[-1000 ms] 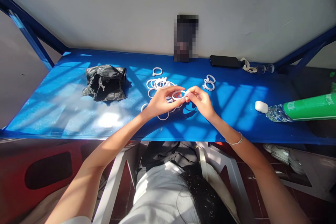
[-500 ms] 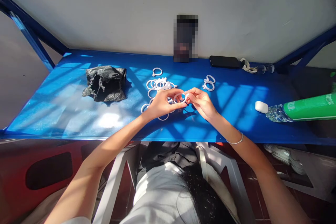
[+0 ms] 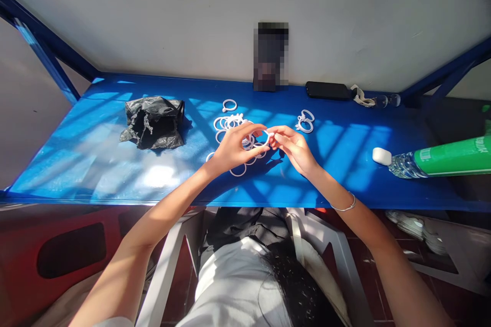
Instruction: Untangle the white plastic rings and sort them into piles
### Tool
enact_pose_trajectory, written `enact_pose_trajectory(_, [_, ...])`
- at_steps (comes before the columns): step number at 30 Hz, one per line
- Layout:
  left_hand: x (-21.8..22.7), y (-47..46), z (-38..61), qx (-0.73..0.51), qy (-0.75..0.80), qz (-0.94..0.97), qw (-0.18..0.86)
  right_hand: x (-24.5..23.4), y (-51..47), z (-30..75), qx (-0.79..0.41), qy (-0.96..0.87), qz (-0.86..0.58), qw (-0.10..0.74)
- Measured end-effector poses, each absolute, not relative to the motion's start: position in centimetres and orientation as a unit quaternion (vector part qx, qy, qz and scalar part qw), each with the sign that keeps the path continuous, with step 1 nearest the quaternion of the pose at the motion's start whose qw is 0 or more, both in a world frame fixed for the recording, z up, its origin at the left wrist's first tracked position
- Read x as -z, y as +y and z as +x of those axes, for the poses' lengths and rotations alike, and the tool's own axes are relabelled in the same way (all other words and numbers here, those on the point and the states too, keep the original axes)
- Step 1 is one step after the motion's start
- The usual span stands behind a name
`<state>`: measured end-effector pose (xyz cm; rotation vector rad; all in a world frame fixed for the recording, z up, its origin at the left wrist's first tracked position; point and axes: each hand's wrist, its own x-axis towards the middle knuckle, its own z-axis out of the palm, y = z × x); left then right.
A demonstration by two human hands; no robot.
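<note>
1. Watching from beside the person, I see the left hand (image 3: 233, 149) and the right hand (image 3: 294, 149) meet over the middle of the blue metal counter (image 3: 95, 163), fingertips nearly touching.
2. Between them is one thin white plastic ring (image 3: 268, 136), lifted just off the counter surface.
3. The left grip is closed on the ring's left side, forefinger curled over the top and thumb underneath.
4. The right grip is pinched shut on the ring's right edge, where a small white nub seems to stick out. It is too small to tell exactly what it is.
5. The ring spans the gap from one grip to the other, running left to right. Its open face looks tilted up toward the person. Neither hand is nearer, since both are on it, but the left hand wraps more of it.
6. A loose heap of matching white plastic rings (image 3: 229, 122) lies just behind and partly under the left hand, so the left hand is the nearer one to it.
7. A smaller cluster of linked white rings (image 3: 305, 120) sits just beyond the right hand, apart from the heap.
8. A crumpled black plastic bag (image 3: 153, 121) rests well off to the left. A clear bottle with a green label (image 3: 441, 158) lies on its side far right. A flat black phone (image 3: 329, 90) lies at the back by the wall.
</note>
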<state>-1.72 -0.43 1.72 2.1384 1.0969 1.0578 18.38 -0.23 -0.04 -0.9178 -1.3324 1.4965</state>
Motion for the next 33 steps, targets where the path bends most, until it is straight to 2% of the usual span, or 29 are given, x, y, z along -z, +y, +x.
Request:
enact_pose_trajectory(5, [-1.7, 0.9, -3.3, -0.363, 0.475, 0.786, 0.156, -0.2, 0.3, 19.1, -0.573, -0.549, -0.398, 0.46])
enact_pose_trajectory(9, [-1.4, 1.7, -4.2, -0.329, 0.514, 0.784, 0.117, -0.5, 0.6, 19.5, -0.554, -0.55, -0.42, 0.464])
enact_pose_trajectory(28, [-0.1, 1.8, -4.2, -0.253, 0.545, 0.794, 0.093, -0.7, 1.0, 19.9, -0.522, -0.567, -0.438, 0.462])
enact_pose_trajectory(33, [0.0, 1.8, -4.3, -0.254, 0.534, 0.801, 0.095, -0.9, 1.8, 20.7, -0.456, -0.597, -0.469, 0.464])
